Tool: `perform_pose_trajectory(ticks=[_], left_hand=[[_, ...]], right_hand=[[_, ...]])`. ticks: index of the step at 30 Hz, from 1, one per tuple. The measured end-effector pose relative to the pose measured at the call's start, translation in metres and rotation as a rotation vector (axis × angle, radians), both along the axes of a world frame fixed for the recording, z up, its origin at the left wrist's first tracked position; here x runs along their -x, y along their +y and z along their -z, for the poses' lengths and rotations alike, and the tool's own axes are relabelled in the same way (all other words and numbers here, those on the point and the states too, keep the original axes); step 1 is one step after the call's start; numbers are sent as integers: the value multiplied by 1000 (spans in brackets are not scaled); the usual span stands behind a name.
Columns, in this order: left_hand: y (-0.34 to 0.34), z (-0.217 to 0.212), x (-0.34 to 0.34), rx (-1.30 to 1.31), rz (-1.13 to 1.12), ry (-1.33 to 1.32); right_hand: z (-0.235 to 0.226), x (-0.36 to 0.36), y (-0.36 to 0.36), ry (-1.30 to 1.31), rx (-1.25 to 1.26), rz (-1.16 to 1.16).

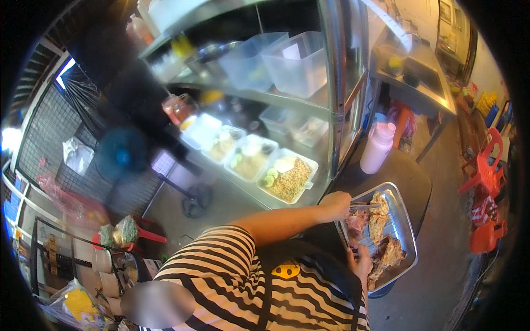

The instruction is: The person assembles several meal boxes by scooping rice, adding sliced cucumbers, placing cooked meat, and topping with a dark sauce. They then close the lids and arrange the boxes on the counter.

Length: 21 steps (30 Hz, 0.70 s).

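Note:
A pair of thin metal tongs [366, 206] is in my left hand [334, 206], which is closed around it. Its tips reach over the far part of a rectangular metal tray [406, 220]. In the tray lie browned, torn pieces of cooked meat [387, 255] and a pinker piece [358, 222]. My right hand [362, 261] is closed at the tray's left side, beside the meat. Whether its fingers grip the rim or a meat piece is hidden. The tray rests on a dark surface [415, 179].
A pale pink bottle [379, 147] stands behind the tray. To the left, several open white boxes of food [288, 175] line a steel counter [243, 190] beneath shelves with clear plastic bins [295, 62]. A fan [121, 157] is farther left; red chairs [487, 165] stand at right.

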<state>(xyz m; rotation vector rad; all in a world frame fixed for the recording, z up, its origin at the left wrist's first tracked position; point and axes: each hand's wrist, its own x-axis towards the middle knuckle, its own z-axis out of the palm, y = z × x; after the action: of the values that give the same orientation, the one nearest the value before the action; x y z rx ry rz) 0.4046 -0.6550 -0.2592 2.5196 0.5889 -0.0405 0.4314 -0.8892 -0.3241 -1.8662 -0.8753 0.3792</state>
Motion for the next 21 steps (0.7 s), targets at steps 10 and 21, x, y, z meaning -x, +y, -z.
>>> perform_pose_trajectory(ticks=[10, 21], left_hand=[[12, -4, 46, 33, 4, -337], [168, -80, 190, 429, 55, -234]], right_hand=[[-6, 3, -5, -103, 123, 26], [-59, 60, 73, -104, 42, 179]])
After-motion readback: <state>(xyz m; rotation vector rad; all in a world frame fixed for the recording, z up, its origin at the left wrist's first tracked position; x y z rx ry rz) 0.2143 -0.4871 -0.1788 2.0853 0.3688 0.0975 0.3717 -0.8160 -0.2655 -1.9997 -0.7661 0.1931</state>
